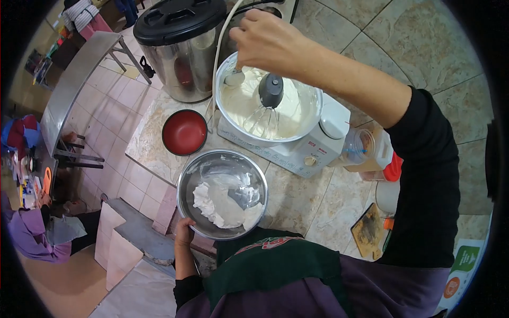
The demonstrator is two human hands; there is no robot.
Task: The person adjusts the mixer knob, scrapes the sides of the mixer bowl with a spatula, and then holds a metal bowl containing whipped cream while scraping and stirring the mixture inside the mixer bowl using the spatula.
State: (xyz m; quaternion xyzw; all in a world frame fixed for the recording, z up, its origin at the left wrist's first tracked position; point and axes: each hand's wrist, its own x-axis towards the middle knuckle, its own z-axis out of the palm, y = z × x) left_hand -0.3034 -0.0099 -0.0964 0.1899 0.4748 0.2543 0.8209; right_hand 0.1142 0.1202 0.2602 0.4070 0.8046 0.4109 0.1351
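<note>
My left hand [184,231] is closed on the rim of a steel mixing bowl [183,183], which holds white powder heaped at one side. Above the stand mixer, my right hand [262,40] is closed on a utensil whose pale, cream-smeared end [235,79] dips inside the white mixer bowl [316,106]. Its exact kind is hidden by my fingers. Thick white cream [241,103] fills much of that bowl. A wire whisk [265,122] hangs into the cream from a grey hub [271,90]. The mixer's white base [297,156] rests on the tiled counter.
A red bowl [184,132] sits near the counter's left edge, beside a large steel container [177,66] with a black lid. Plastic jars [358,146] and a small wooden board [367,231] lie to the right. Another person [40,233] is at far left, near a metal table [74,87].
</note>
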